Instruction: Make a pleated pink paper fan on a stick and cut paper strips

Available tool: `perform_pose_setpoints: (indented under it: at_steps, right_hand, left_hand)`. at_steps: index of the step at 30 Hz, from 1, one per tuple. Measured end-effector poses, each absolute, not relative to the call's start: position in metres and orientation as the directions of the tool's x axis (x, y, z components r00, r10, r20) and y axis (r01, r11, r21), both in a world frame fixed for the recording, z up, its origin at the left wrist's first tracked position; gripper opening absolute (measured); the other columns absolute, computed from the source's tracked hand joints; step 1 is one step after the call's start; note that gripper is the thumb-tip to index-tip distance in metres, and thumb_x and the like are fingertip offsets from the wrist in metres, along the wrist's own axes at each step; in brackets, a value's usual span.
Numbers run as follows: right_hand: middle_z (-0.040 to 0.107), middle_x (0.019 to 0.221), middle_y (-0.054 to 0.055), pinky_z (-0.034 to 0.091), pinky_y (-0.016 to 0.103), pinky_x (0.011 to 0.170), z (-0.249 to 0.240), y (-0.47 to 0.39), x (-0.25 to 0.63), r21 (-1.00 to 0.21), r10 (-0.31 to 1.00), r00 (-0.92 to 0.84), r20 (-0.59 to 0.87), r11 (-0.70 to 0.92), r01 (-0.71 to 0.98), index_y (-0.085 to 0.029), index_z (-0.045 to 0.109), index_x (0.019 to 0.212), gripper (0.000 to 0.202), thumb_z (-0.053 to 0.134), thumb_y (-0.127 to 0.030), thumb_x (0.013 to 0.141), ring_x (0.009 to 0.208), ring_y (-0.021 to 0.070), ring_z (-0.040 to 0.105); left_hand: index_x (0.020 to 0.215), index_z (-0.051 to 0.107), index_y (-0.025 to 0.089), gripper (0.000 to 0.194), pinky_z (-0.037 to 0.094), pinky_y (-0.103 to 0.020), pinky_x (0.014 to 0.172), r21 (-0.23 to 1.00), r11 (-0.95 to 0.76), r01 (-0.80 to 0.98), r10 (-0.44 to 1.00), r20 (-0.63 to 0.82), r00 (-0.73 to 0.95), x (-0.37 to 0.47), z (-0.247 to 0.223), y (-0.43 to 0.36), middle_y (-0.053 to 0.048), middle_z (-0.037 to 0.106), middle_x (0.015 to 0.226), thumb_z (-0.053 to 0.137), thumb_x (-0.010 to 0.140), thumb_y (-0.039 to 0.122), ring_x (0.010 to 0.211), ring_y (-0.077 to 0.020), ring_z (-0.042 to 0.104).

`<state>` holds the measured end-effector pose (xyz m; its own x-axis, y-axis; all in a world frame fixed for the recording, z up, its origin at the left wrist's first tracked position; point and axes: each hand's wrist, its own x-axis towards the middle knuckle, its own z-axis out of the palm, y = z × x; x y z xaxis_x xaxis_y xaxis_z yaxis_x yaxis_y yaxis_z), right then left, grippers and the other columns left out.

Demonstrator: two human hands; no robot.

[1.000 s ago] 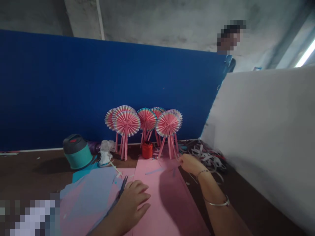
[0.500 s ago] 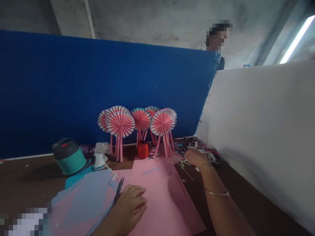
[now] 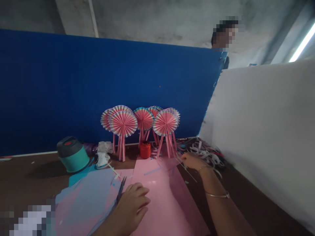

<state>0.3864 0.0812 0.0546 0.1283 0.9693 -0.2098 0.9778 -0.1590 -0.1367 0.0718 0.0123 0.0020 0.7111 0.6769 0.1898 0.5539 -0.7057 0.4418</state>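
My left hand (image 3: 133, 205) low centre, fingers loosely curled on pink paper (image 3: 162, 200) beside scissors (image 3: 121, 190), my right hand (image 3: 193, 161) right of centre, fingertips pinching paper strips (image 3: 206, 154), grip unclear, paper fans (image 3: 142, 123) behind.

Pink pleated paper fans (image 3: 123, 123), pink sheet (image 3: 167, 200), teal flask (image 3: 73, 155), red jar (image 3: 145, 149), blue board (image 3: 73, 88).
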Motion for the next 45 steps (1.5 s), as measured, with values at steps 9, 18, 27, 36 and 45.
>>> perform_pose_setpoints:
  at_steps: [9,18,27,36,45]
  right_hand:
    - [0.074,0.087,0.012,0.042,0.023,0.065,0.058,0.079,0.380,-0.084,0.956,0.144,-0.256,-0.171,0.982,-0.014,0.076,0.078,0.031,0.048,-0.004,0.074,0.083,0.0197,0.067]
    - [0.074,0.084,0.011,0.042,0.023,0.062,0.063,0.078,0.383,-0.040,0.966,0.155,-0.209,-0.167,0.985,-0.013,0.076,0.083,0.030,0.047,-0.008,0.076,0.082,0.0205,0.067]
    - [0.073,0.096,0.017,0.043,0.026,0.076,0.056,0.074,0.307,-0.076,0.972,-0.145,-0.183,0.133,0.988,-0.012,0.074,0.091,0.030,0.045,-0.008,0.083,0.094,0.0225,0.066]
    - [0.071,0.098,0.015,0.043,0.032,0.078,0.038,0.057,0.256,-0.071,0.910,-0.408,-0.077,0.403,0.913,-0.013,0.072,0.092,0.030,0.043,-0.014,0.085,0.094,0.0250,0.064]
    - [0.069,0.106,0.013,0.038,0.032,0.086,0.015,0.074,0.258,-0.082,0.907,-0.420,-0.036,0.416,0.906,-0.017,0.069,0.107,0.031,0.047,-0.012,0.086,0.102,0.0224,0.060]
  left_hand:
    - [0.098,0.068,0.023,0.024,0.042,-0.039,0.100,0.493,-0.705,0.510,0.667,0.216,0.713,0.071,-0.005,0.013,-0.004,0.067,0.116,0.057,0.080,0.012,0.112,-0.0201,0.055]
    - [0.101,0.063,0.026,0.027,0.024,-0.051,0.112,0.481,-0.741,0.469,0.625,0.237,0.744,0.075,0.002,0.008,-0.002,0.068,0.107,0.047,0.086,0.009,0.104,-0.0162,0.060]
    - [0.111,0.059,0.024,0.029,0.040,-0.035,0.099,0.473,-0.754,0.455,0.618,0.280,0.735,0.074,-0.005,0.007,-0.004,0.066,0.109,0.047,0.087,0.011,0.104,-0.0170,0.056]
    - [0.094,0.066,0.020,0.022,0.045,-0.037,0.087,0.356,-0.530,0.770,0.848,0.213,0.485,0.068,0.003,0.021,-0.006,0.069,0.095,0.046,0.085,0.014,0.093,-0.0215,0.060]
    - [0.125,0.051,0.003,0.043,0.048,-0.044,0.077,-0.061,0.147,0.987,0.987,0.068,-0.142,0.021,0.010,0.047,-0.026,0.066,0.104,0.034,0.085,0.006,0.095,-0.0335,0.065]
